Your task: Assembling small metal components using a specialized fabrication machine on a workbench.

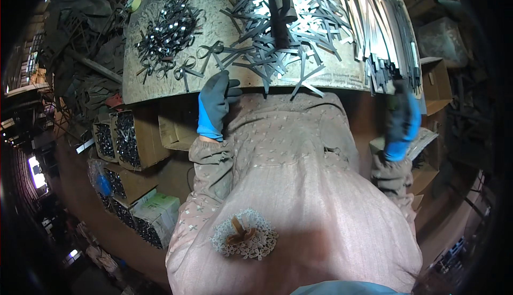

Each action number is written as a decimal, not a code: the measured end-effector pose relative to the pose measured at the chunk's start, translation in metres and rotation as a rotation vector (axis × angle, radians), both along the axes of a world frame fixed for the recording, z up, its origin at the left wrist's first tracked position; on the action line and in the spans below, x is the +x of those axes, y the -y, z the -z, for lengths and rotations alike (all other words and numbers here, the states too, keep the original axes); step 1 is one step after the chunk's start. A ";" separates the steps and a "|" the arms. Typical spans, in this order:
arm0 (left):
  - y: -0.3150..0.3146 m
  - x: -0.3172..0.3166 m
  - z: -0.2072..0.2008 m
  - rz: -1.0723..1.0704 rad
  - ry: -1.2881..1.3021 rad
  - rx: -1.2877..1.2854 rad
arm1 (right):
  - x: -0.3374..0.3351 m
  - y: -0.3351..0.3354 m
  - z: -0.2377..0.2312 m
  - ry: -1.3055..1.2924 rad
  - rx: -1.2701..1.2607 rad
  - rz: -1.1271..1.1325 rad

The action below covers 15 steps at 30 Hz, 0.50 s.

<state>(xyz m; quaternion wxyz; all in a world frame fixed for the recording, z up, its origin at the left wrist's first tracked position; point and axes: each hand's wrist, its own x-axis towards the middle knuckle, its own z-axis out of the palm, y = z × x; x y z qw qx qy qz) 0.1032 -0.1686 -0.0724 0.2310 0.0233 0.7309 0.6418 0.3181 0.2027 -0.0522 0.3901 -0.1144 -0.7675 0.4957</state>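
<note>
At the table's (155, 89) near edge, my right hand (403, 118) is blurred, my left hand (215, 103) loosely curled; I can't tell whether either grips. Beyond, straight strips (374, 33) crowd the table's right side: a careless tug could drag neighbours off.

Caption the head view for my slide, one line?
Left gloved hand at the edge of the worktable, right gloved hand near the aligned straight strips, looped strips piled at left.

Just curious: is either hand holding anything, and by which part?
Nothing shows in the left hand; whether the blurred right hand, near straight strips, holds one can't be told.
</note>
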 end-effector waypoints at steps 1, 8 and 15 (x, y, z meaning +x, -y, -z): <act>-0.001 0.004 0.000 -0.036 0.048 -0.021 | -0.001 0.017 -0.033 0.185 -0.206 0.247; -0.006 -0.060 0.030 -0.308 -0.123 -0.142 | 0.015 -0.006 -0.022 -0.023 -0.095 0.346; 0.016 -0.163 0.070 0.031 -0.539 -0.828 | 0.008 0.005 -0.016 0.018 0.330 0.239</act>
